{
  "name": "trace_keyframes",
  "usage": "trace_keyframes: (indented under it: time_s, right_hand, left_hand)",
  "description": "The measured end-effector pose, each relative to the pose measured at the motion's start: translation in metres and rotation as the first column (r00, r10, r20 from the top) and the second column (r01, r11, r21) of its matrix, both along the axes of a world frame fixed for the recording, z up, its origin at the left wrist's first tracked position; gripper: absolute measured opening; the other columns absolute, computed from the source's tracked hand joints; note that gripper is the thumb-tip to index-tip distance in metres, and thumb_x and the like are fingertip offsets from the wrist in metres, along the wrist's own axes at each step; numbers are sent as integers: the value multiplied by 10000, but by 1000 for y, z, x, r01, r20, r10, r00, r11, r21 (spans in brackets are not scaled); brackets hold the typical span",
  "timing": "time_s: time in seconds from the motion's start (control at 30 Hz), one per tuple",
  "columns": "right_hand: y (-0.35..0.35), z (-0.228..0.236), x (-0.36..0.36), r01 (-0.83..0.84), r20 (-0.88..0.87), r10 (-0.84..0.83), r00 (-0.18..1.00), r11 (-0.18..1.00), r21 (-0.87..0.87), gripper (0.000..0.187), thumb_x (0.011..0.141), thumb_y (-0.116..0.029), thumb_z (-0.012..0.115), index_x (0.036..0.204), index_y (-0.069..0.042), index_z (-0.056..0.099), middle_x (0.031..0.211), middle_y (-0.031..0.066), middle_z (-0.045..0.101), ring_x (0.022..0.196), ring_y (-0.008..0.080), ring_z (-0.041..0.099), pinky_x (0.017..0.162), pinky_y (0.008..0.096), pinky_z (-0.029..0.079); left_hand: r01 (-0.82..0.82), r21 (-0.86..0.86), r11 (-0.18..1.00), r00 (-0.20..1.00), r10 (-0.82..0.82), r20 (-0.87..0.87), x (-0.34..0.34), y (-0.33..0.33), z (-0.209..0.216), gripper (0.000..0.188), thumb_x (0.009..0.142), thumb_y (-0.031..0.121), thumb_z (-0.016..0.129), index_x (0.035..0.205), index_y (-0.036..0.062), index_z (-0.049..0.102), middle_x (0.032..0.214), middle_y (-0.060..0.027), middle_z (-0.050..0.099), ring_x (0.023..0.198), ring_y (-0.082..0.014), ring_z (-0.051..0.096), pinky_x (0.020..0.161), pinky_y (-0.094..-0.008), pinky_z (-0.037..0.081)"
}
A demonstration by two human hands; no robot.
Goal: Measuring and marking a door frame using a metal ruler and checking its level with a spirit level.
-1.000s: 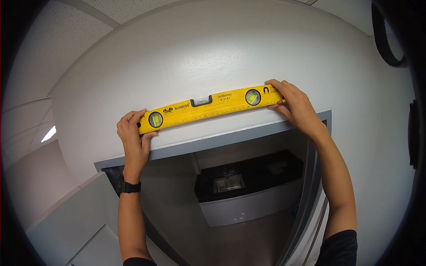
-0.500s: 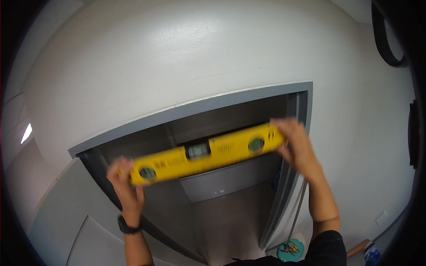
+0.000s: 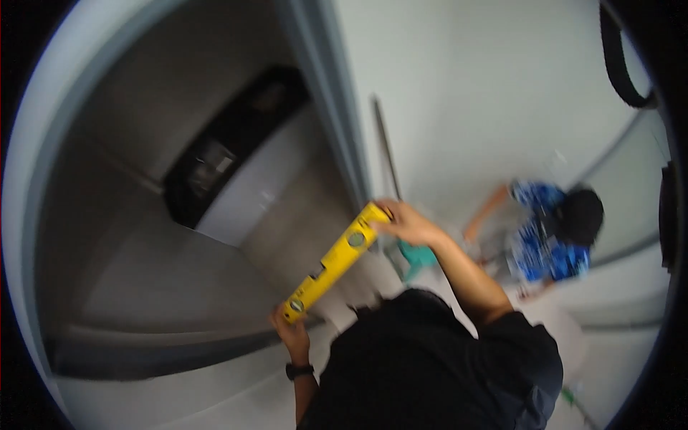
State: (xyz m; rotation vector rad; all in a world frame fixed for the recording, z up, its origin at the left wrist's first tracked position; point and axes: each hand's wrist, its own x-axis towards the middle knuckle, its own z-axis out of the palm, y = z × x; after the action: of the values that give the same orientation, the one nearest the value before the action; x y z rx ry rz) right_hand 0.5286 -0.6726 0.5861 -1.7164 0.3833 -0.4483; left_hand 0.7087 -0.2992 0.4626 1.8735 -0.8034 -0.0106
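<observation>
A yellow spirit level (image 3: 335, 261) is held between both hands, slanting from lower left to upper right in front of my dark shirt. My left hand (image 3: 290, 331), with a black watch on the wrist, grips its lower end. Wrapped round the upper end is my right hand (image 3: 407, 226), its fingers closed over the edge. Round vials show near both ends of the level, and a dark window sits midway along it.
A grey door frame (image 3: 331, 93) rises beside the level, with a dark doorway to its left. Right of me, a person in a blue patterned shirt (image 3: 530, 265) and black cap is low down. A teal stool (image 3: 416, 259) stands behind my right forearm, partly hidden and blurred.
My view has swung down and to the right. Both hands have brought the level down from the top of the doorway towards my body, and it is tilted more steeply.
</observation>
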Motion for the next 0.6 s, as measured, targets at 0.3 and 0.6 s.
trace_keyframes:
  time_s: [0.3, 0.6]
  right_hand:
    - [78, -50, -47, 273, -206, -357, 911, 897, -349, 317, 887, -254, 791, 1090, -28, 698, 980, 214, 691, 888, 405, 669, 761, 467, 524]
    - [91, -189, -109, 340, -465, -635, 617, 748, -570, 285, 880, -226, 768, 1121, -107, 675, 1026, 182, 637, 913, 412, 679, 799, 531, 544]
  left_hand:
    - [430, 527, 733, 871, -182, -457, 25, 70, -78, 642, 917, 200, 795, 1467, 62, 494, 1420, -211, 560, 1189, -345, 633, 983, -425, 532]
    - [383, 568, 728, 605, 266, -750, 29, 228, -133, 516, 1027, 271, 658, 1472, 76, 486, 1250, -160, 665, 1000, -252, 709, 862, -390, 541]
